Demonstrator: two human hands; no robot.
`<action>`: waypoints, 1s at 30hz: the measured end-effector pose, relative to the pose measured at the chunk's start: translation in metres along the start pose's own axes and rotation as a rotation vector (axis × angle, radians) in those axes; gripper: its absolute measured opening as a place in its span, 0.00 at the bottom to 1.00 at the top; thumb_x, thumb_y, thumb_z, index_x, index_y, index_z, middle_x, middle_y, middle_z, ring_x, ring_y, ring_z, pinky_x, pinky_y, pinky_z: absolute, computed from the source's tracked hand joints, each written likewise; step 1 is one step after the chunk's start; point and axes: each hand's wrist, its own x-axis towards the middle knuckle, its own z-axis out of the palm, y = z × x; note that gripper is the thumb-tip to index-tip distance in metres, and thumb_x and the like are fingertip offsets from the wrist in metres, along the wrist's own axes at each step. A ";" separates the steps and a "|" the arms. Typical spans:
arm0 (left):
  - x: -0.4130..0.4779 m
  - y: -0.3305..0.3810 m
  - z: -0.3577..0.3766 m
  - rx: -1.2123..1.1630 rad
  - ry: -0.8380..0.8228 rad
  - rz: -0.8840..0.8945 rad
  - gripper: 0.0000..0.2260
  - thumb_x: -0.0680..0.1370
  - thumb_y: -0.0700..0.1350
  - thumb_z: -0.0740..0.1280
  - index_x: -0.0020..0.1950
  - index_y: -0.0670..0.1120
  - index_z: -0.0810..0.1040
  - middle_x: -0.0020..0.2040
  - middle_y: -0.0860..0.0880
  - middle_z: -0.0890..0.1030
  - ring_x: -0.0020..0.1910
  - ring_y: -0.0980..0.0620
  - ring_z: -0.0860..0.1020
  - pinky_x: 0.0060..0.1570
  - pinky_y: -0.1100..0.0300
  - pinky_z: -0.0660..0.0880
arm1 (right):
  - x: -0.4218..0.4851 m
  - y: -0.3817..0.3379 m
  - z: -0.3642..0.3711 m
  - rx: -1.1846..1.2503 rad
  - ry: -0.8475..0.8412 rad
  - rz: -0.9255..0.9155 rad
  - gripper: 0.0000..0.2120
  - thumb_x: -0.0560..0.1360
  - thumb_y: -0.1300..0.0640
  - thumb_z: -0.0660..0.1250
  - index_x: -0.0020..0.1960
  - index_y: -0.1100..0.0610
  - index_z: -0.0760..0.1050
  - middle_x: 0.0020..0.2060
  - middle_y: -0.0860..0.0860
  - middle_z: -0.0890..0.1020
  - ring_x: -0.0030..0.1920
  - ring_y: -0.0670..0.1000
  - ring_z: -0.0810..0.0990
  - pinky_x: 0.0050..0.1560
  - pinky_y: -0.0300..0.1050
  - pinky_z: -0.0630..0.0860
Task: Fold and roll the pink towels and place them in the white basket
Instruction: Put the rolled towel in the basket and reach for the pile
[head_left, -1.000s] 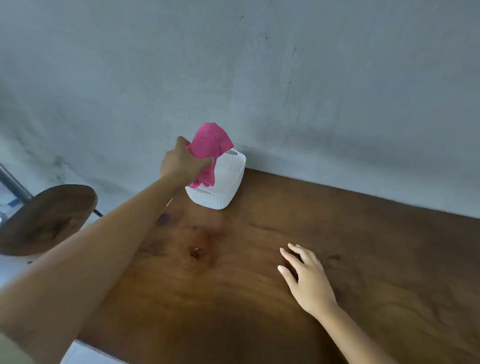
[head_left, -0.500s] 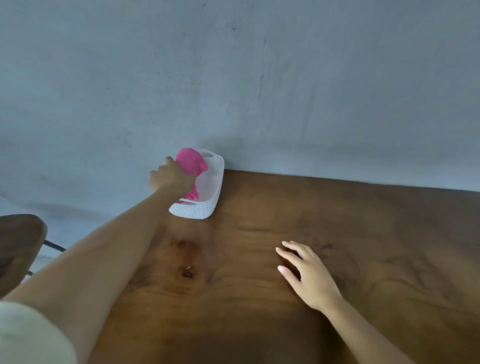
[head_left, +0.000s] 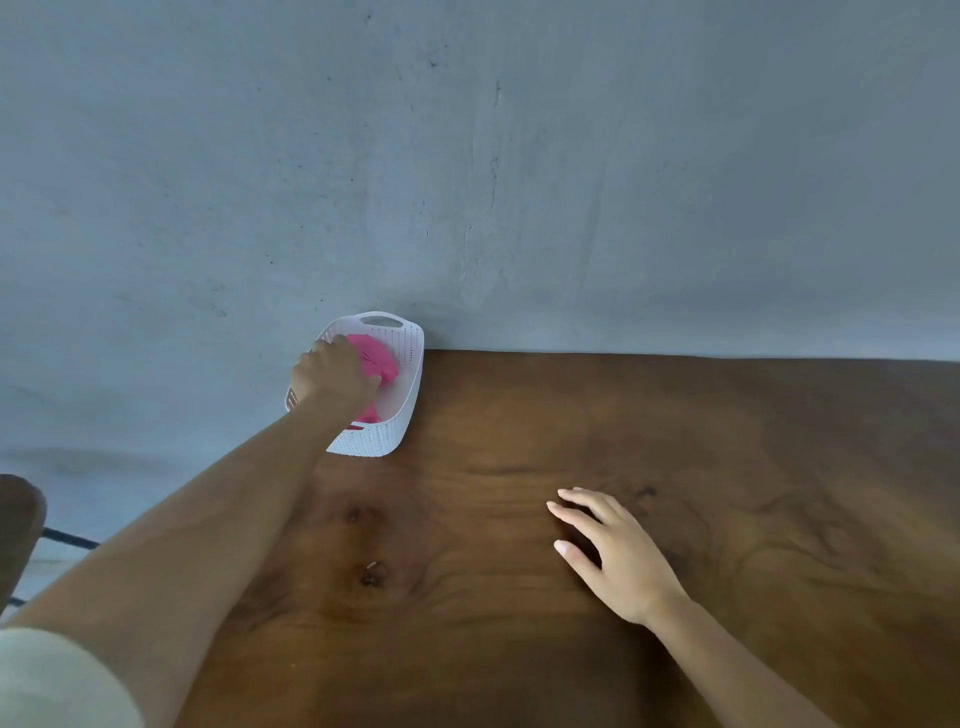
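Observation:
A white perforated basket (head_left: 408, 384) stands at the table's far left corner, against the wall. Inside it lies a rolled pink towel (head_left: 375, 358), and a second bit of pink towel (head_left: 370, 417) shows lower in the basket under my wrist. My left hand (head_left: 332, 376) reaches into the basket with its fingers curled around the pink towel, hiding much of it. Resting flat on the wooden table (head_left: 519, 597) near the middle, my right hand (head_left: 613, 551) has spread, relaxed fingers and holds nothing.
A grey wall (head_left: 519, 182) runs right behind the table. A dark wooden stool seat (head_left: 18, 525) shows at the far left edge, below table level. The table's left edge runs under my left forearm.
My left hand has lowered the pink towel from above the basket down into it. The view has swung left and down. My right hand has stayed in place on the table.

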 end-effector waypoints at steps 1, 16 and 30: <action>0.003 -0.002 0.002 -0.032 0.008 0.003 0.27 0.78 0.57 0.67 0.69 0.40 0.68 0.62 0.42 0.76 0.62 0.39 0.77 0.54 0.50 0.75 | 0.000 -0.001 0.000 0.001 -0.003 0.002 0.23 0.82 0.39 0.57 0.76 0.40 0.67 0.74 0.33 0.62 0.76 0.35 0.55 0.74 0.38 0.60; -0.046 0.050 -0.018 0.066 0.254 0.347 0.23 0.81 0.61 0.59 0.60 0.42 0.76 0.56 0.41 0.78 0.55 0.38 0.77 0.48 0.49 0.75 | -0.014 -0.004 -0.016 0.074 -0.004 0.126 0.22 0.82 0.41 0.58 0.75 0.43 0.68 0.71 0.37 0.67 0.73 0.39 0.63 0.73 0.40 0.65; -0.278 0.199 0.035 -0.242 0.004 0.740 0.12 0.82 0.58 0.61 0.53 0.51 0.76 0.46 0.55 0.77 0.47 0.52 0.77 0.42 0.57 0.77 | -0.194 0.110 -0.098 0.046 0.165 0.325 0.14 0.83 0.46 0.59 0.65 0.46 0.76 0.60 0.37 0.76 0.64 0.38 0.69 0.64 0.38 0.71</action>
